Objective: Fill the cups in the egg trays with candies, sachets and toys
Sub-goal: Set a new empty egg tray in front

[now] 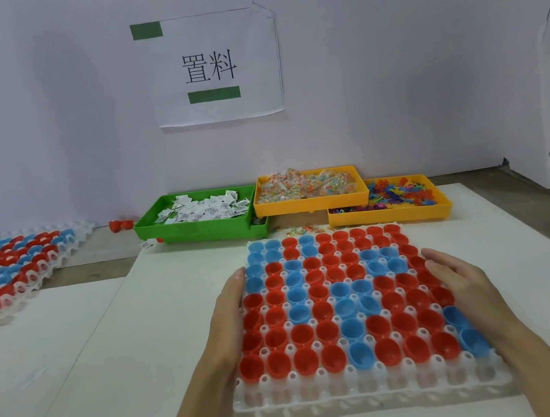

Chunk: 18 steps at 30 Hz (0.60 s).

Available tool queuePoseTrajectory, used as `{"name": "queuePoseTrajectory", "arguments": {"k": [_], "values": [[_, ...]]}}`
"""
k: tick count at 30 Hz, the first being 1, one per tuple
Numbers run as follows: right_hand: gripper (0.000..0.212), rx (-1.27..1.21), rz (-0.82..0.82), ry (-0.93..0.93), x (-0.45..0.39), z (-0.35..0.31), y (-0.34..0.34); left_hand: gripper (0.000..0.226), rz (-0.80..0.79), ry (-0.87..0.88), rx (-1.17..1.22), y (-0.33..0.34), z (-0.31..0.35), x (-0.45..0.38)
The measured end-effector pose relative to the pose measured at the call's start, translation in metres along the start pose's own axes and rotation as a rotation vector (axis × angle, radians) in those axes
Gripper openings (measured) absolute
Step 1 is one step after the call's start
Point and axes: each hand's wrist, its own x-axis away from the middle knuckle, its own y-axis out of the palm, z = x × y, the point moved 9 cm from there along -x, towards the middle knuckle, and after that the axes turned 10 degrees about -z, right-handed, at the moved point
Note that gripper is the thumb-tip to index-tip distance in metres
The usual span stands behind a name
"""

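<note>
Beside translucent knobbly egg tray (367, 388), flat hands (228, 318) (465, 281) flank glossy round cups (325, 330).

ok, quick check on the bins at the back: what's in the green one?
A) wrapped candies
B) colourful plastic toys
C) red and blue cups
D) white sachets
D: the green bin holds the white sachets; the candies and toys sit in the two yellow bins to its right.
</note>
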Motion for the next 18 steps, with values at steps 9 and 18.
{"name": "queuePoseTrajectory", "arguments": {"k": [9, 18], "values": [[0.038, 0.046, -0.007, 0.023, -0.037, -0.005, -0.009, 0.035, 0.229, 0.128, -0.375, -0.051, 0.023, -0.040], [0.036, 0.102, -0.068, -0.136, -0.111, -0.038, 0.005, 0.030, 0.245, 0.110, -0.088, -0.058, 0.022, -0.107]]}}
